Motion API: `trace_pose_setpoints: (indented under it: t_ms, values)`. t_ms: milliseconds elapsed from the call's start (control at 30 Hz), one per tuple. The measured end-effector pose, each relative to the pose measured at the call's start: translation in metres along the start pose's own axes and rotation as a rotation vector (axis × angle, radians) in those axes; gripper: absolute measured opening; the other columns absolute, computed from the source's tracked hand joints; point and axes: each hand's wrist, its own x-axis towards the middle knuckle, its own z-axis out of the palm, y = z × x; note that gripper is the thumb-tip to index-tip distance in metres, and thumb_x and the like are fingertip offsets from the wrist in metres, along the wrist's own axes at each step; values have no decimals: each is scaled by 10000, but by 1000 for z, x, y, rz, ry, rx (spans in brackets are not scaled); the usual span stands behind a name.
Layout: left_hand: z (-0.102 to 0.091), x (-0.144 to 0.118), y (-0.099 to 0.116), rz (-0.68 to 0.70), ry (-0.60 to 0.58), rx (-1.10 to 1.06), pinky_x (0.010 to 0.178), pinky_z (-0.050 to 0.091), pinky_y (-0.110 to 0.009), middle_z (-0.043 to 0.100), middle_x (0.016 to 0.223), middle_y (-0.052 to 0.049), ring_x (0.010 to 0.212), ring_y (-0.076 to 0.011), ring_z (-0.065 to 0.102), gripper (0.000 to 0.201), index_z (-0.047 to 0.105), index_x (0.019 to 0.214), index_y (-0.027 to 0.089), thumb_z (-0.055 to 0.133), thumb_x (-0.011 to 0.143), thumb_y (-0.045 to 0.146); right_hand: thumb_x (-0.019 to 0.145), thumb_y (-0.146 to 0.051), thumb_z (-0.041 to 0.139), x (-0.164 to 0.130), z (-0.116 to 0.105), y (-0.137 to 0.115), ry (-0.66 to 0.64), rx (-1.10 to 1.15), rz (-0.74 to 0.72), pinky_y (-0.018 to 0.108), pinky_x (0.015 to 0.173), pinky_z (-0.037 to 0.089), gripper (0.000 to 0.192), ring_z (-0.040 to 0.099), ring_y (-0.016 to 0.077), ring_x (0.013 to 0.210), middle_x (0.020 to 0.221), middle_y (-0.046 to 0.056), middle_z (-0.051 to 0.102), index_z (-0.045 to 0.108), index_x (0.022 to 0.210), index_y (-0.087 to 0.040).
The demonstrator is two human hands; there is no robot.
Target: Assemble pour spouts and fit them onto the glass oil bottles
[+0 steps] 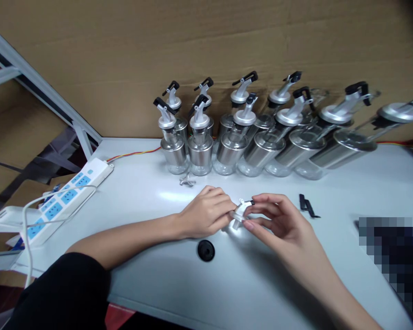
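Both hands meet on one small piece: a white pourer spout point(240, 211) with a black tip, held just above the white table point(151, 201) near its front middle. Fingers of the right hand point(277, 219) are closed on it from the right, thumb below and forefinger over the black tip. Those of the left hand point(206, 211) are curled against its left side, gripping or at least steadying it; how firmly cannot be told. The spout's long axis runs slanted, from the pale stopper end low at the left up to the black tip at the right, so the stopper end lies toward the left hand and the tip toward the right. Neither hand is clearly nearer; the piece sits between their fingertips.

Just in front of the hands a round black cap point(205, 250) lies on the table. A small metal part point(187, 180) lies behind the left hand, and a loose black lever point(307, 206) lies to the right of the right hand. Along the back stand two rows of glass-and-steel dispenser bottles point(199, 149), each already topped with a spout. A white power strip point(70, 192) lies at the far left edge.
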Motion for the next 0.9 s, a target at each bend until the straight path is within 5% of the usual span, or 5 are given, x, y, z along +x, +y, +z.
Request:
trace_pose_setpoints:
  t_ms: [133,300,533,700,900]
  values:
    - [-17,9,8,-126,-172,-56,867,377,-327,613,1010,-67,977,-201,509,145,568,964,162,479,893,253,717,-309,719,0,-1,0,-12,-29,-13,226,618,568,293,655,156,784,835,27,649,575,964,-245]
    - [-63,17,17,-231,-532,-8,933,390,-359,468,1247,-113,1115,-249,472,522,406,1285,160,608,829,311,730,-290,700,-1,-5,-1,9,-15,-42,217,621,555,277,633,133,732,832,17,632,585,979,-251]
    - [-77,11,7,-194,-728,74,747,421,-257,574,1028,-40,901,-177,570,222,569,1039,192,584,828,124,747,-314,679,-2,-4,2,-7,-57,-8,269,674,556,331,610,133,699,853,14,588,584,1059,-260]
    - [-73,15,3,-175,-590,54,722,405,-252,605,963,-18,856,-165,581,112,580,956,192,610,848,197,760,-318,671,-3,-5,3,-40,-71,-10,262,672,548,239,600,123,678,871,9,595,589,977,-261]
    - [-38,9,3,-179,-119,-112,701,420,-254,637,809,-18,743,-149,589,304,539,839,156,680,795,422,750,-344,695,-2,-8,5,49,-36,-31,245,663,539,254,599,123,690,914,12,607,588,967,-267]
